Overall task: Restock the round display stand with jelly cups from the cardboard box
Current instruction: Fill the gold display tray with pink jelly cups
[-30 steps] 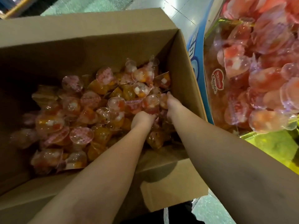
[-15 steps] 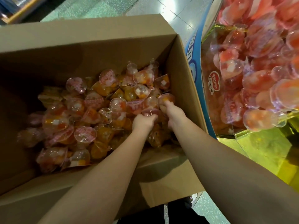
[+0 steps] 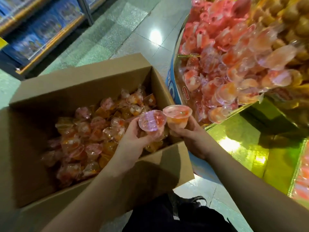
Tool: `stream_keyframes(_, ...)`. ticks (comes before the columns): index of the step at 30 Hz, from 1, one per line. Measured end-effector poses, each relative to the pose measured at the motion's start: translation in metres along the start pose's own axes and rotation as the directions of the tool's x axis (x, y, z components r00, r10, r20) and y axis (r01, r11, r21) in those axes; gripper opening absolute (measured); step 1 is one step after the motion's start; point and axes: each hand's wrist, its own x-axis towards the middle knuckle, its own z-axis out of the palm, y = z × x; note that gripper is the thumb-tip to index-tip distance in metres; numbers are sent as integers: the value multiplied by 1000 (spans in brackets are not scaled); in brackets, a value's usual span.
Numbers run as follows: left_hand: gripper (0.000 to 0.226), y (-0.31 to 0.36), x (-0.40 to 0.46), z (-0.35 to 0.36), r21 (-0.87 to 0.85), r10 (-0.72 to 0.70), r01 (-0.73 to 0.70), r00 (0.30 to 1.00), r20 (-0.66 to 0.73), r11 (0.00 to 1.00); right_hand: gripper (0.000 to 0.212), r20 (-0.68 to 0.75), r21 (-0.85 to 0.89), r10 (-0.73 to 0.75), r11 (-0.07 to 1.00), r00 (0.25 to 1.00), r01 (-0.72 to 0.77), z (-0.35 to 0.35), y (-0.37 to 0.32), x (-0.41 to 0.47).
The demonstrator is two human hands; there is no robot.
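A: Where are the jelly cups located?

B: Two are held above the right near corner of the cardboard box (image 3: pixel 41 97). One jelly cup (image 3: pixel 152 122), with a pink-tinted clear lid, is gripped by the left hand (image 3: pixel 133 139); its fingers are curled round the cup body. A second jelly cup (image 3: pixel 178 117), orange and pink inside, is gripped by the right hand (image 3: pixel 192 136), fingers wrapped beneath and around it. The two cups are seen just beside each other, rims nearly touching.

A: And the remaining stock?

B: A loose heap of jelly cups (image 3: pixel 93 131) is contained in the box, at 9 o'clock from the hands. The box flaps are folded open.

A: How is the round display stand placed?

B: The round display stand (image 3: pixel 170 81) is found at 2 o'clock from the hands, just beside the box's right wall. A blue band with lettering is carried on its rim. A pile of pink and orange cups (image 3: pixel 234 67) is heaped in it. A glossy yellow-green panel (image 3: pixel 242 148) is seen below, at 4 o'clock.

A: What else is visible?

B: A tiled floor (image 3: pixel 117 30) is seen at 12 o'clock, and shelving with blue packages (image 3: pixel 33 27) at 10 o'clock. A dark shoe (image 3: pixel 192 203) is visible at 6 o'clock.
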Motion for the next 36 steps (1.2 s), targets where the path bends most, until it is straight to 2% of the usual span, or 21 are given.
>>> stream_keyframes(2,66,16,-13,21,50,47,-50,997,57,997,93,-37,-41,-58,998,998,56,-10,-12,-29)
stream_keyframes(5,54,36,-28,59,112,113,-130,983,147,985,83,-110,-228,-156,965,982,128,-31,-33,-75)
stream_keyframes(11,63,48,-37,145,200,225,-302,916,333,932,67,-278,-421,-268,897,923,134,-96,-50,-171)
stream_keyframes(16,61,43,-47,245,230,221,-360,854,471,904,58,-380,-509,-361,850,852,133,-170,-34,-251)
stream_keyframes(20,62,22,-57,341,244,182,-355,828,530,902,53,-469,-463,-348,880,812,110,-236,-9,-311)
stream_keyframes(25,64,-26,-64,449,294,103,-315,819,564,902,67,-553,-393,-289,917,782,61,-321,27,-369)
stream_keyframes(28,65,-54,-66,502,331,25,-263,816,578,906,54,-597,-381,-269,924,756,28,-366,51,-391)
stream_keyframes(33,74,-94,-61,565,401,-95,-138,855,509,905,55,-699,-362,-247,931,671,-35,-422,88,-406)
stream_keyframes(36,73,-114,-50,585,421,-121,-91,884,452,903,44,-756,-331,-241,943,609,-38,-439,100,-393)
